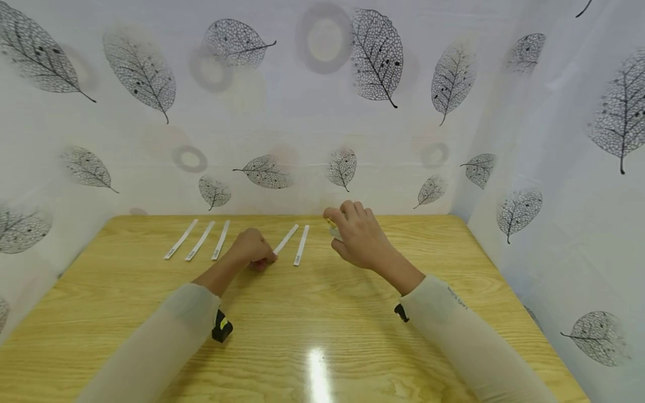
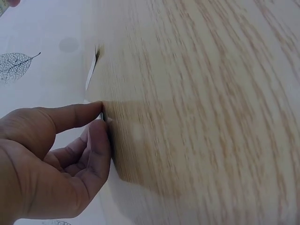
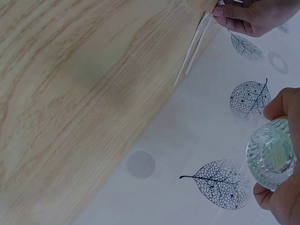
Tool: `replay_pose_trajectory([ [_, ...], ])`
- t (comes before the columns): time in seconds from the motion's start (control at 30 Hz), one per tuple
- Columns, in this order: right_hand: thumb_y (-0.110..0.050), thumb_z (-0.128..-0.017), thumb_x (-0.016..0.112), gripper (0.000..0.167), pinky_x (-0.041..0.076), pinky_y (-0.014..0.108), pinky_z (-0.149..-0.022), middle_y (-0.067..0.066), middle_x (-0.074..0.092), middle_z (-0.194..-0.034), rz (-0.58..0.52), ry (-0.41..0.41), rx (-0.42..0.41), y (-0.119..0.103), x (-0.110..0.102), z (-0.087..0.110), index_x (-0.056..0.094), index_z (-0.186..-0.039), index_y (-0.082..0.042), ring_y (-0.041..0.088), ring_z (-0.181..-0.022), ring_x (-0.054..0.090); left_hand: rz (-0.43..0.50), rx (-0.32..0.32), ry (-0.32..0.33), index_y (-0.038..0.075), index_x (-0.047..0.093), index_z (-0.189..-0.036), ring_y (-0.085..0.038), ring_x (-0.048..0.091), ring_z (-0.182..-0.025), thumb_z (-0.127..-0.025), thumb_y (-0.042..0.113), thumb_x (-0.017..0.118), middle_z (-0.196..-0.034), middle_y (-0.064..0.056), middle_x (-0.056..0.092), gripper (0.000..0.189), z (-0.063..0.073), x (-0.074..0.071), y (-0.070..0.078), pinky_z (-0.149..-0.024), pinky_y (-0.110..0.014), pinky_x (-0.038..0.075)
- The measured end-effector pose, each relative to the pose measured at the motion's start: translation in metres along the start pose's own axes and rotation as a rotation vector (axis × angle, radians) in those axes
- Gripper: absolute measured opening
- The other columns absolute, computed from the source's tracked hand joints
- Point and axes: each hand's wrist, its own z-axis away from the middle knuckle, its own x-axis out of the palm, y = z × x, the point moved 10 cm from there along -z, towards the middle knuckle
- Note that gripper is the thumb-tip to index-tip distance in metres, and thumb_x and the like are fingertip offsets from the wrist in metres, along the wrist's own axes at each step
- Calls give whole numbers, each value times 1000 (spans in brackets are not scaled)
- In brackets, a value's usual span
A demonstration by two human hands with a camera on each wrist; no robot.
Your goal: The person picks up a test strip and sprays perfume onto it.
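Left hand (image 1: 252, 247) pinches the near end of a white strip (image 1: 286, 238) between thumb and forefinger, on the table's far half; right hand (image 1: 358, 235) grips a clear ribbed glass (image 3: 269, 152), held apart from the tabletop. Held strip's long axis runs away from the person, far end slanting right toward the back edge. Loose strip (image 1: 301, 245) just to its right, closer to straight fore-and-aft, far end slightly right, dark marking at near end. Three more strips (image 1: 181, 239) left of the left hand, side by side and apart, all slanting far end to right, near ends marked. Glass turns one round end to the right wrist camera; mouth or base, cannot tell. Table (image 1: 322, 313): yellowish wood grain, streak of glare toward the near side. Pale curtain (image 1: 302, 123) behind and on both sides, printed with dark skeleton leaves and grey rings. Both forearms in pale sleeves (image 1: 156, 341), reaching forward and converging; left wrist low, fingers down at the wood; right hand back upward, fingers bent round the glass.
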Motion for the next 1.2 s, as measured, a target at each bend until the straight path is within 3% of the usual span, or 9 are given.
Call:
replay_pose_trajectory([
  [0.13,-8,-85,68,51,33,36,-60,13,50,-101,-2,10,-2,0,-2,0,45,-130,-14,26,-77,42,-22,16,-13,-4,78,-85,-15,66,-54,-82,7,84,-66,-8,69,12,1,-4,1,-55,-30,61],
  [0.47,-8,-85,67,51,33,36,-61,13,51,-101,-12,6,0,0,-2,-1,45,-131,-14,26,-78,43,24,3,-39,-7,77,-90,-14,64,-54,-84,3,80,-68,-9,70,12,2,-5,0,-55,-28,60],
  [0.8,-9,-86,68,51,32,36,-61,12,50,-101,-4,3,-1,1,-2,0,45,-131,-14,26,-78,42,-80,65,-28,-1,77,-86,-15,65,-57,-88,8,77,-69,-9,70,9,5,-4,5,-55,-27,59],
  [1.2,-9,-84,69,53,32,35,-60,12,50,-100,-12,8,-7,-2,-1,3,44,-131,-14,26,-78,43,-24,194,-57,-2,71,-103,-17,66,-71,-90,9,77,-88,-10,70,18,7,-1,9,-62,-30,60],
])
